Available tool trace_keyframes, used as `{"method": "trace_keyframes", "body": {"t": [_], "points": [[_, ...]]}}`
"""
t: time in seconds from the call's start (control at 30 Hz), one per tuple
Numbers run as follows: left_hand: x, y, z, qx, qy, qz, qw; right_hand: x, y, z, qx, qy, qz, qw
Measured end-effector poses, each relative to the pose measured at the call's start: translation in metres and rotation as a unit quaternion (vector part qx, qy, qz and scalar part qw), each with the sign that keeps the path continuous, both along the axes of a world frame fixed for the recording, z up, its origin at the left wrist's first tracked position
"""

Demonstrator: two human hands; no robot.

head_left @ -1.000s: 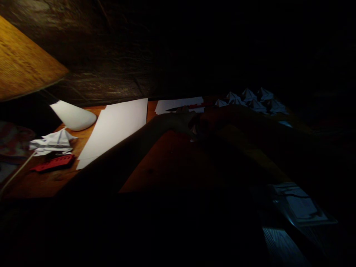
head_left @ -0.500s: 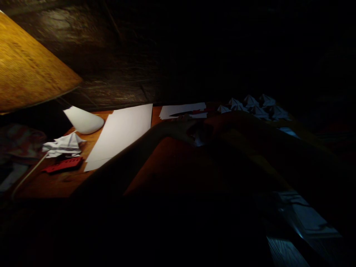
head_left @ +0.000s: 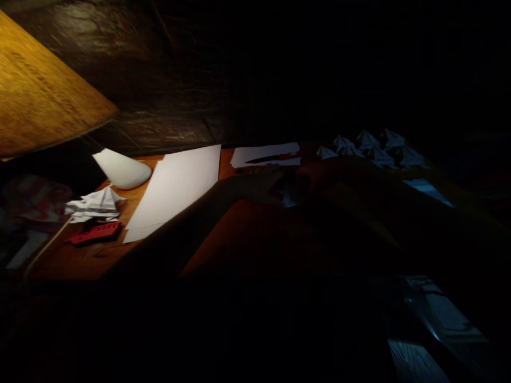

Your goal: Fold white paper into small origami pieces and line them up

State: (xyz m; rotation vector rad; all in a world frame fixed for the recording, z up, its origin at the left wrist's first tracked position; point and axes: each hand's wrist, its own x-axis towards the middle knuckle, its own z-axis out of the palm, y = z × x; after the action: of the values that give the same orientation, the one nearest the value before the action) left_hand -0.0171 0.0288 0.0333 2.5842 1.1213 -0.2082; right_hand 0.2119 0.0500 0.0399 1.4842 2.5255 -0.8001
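Observation:
In deep shadow at the middle of the table, my left hand [head_left: 261,187] is closed on a small piece of white paper [head_left: 288,199]. My right hand [head_left: 315,178] meets it from the other side, its fingers curled at the same paper. The darkness hides most finger detail and the paper's exact shape. Just beyond my hands lies a knife [head_left: 263,159] with a dark blade and reddish handle, resting on a short stack of white paper [head_left: 247,154]. Several folded paper shapes [head_left: 367,139] with pointed tops stand to the right of the knife.
A lamp with a yellow-brown shade [head_left: 48,96] and white base [head_left: 123,171] lights the left side. Large white sheets [head_left: 175,186] lie left of my arm. Nearer the left edge are a crumpled folded paper [head_left: 98,205] and a red object with holes [head_left: 96,233]. A wall rises behind.
The view shifts slightly, so the table things sit a little further right and higher. Both hands stay together at the small paper, with little visible change.

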Motion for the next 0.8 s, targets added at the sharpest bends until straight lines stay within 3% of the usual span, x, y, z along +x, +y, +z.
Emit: {"method": "trace_keyframes", "body": {"t": [0.1, 0.27, 0.6, 0.8], "points": [[-0.002, -0.005, -0.002, -0.015, 0.012, 0.027, 0.999, -0.002, -0.007, 0.006, -0.012, -0.036, 0.026, 0.999], [-0.005, -0.017, 0.002, -0.027, -0.007, 0.046, 0.999, 0.003, -0.011, 0.002, -0.003, 0.002, 0.016, 1.000], [-0.020, -0.012, -0.020, 0.004, -0.073, 0.024, 0.997, 0.030, -0.030, -0.014, 0.059, 0.081, -0.003, 0.995], [-0.024, -0.016, -0.013, 0.040, -0.231, 0.001, 0.972, 0.036, -0.034, -0.007, 0.045, 0.093, -0.001, 0.995]]}}
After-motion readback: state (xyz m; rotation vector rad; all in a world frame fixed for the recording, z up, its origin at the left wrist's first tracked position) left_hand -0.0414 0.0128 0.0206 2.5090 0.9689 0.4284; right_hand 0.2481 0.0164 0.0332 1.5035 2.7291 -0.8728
